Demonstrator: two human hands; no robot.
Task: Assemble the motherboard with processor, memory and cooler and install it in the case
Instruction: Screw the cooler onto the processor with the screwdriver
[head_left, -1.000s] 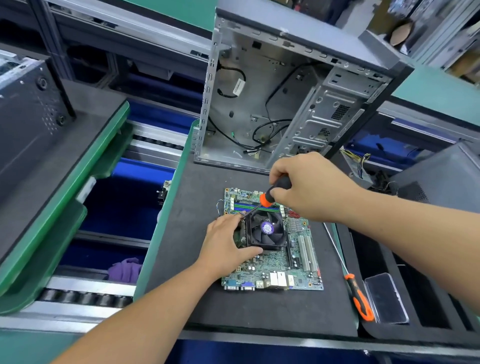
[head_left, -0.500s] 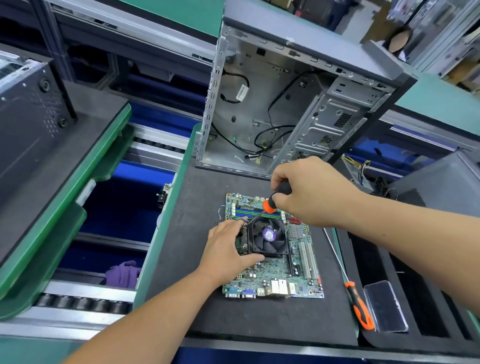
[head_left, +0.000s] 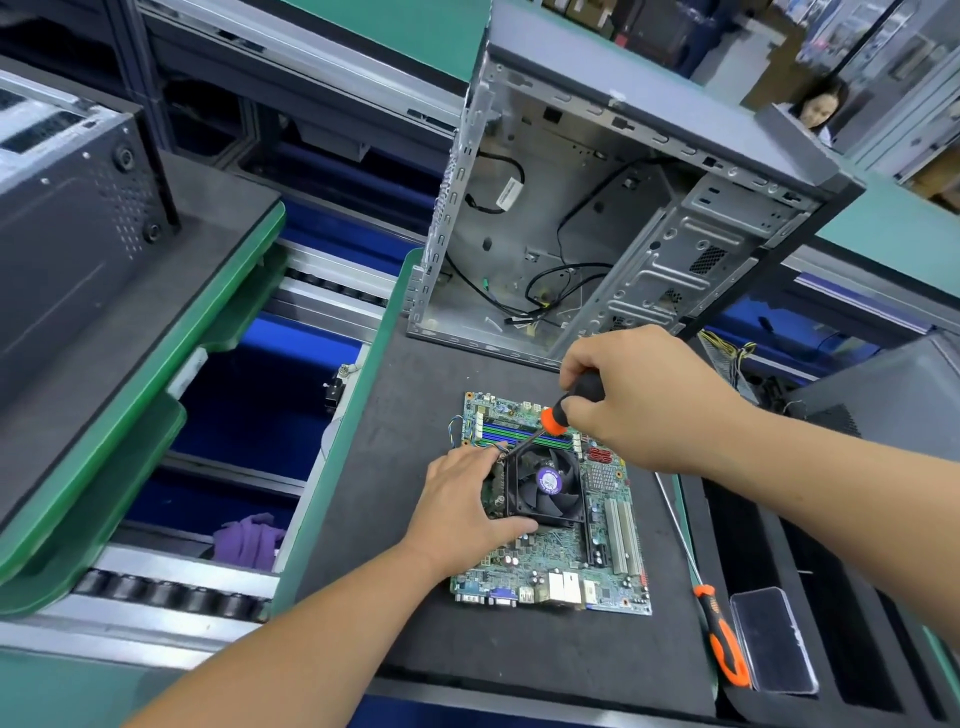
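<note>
A green motherboard (head_left: 561, 561) lies flat on the black foam mat (head_left: 415, 405). A black fan cooler (head_left: 545, 486) with a purple hub sits on it, and memory sticks (head_left: 509, 431) are seated behind the cooler. My left hand (head_left: 462, 504) holds the cooler's left side, thumb along its front edge. My right hand (head_left: 644, 400) grips a black and orange screwdriver (head_left: 563, 410), whose tip points at the cooler's far left corner. The open grey case (head_left: 597, 223) stands behind the board, with loose cables inside.
A second orange screwdriver (head_left: 722, 639) and a clear plastic box (head_left: 774, 639) lie at the mat's right edge. A dark case (head_left: 62, 218) sits on the left pallet. A roller conveyor (head_left: 171, 597) runs between the pallets. A person (head_left: 821, 104) sits far back right.
My right hand has shifted slightly on the screwdriver while its tip stays at the cooler's far left corner. My left hand stays on the cooler. The camera has tilted a little.
</note>
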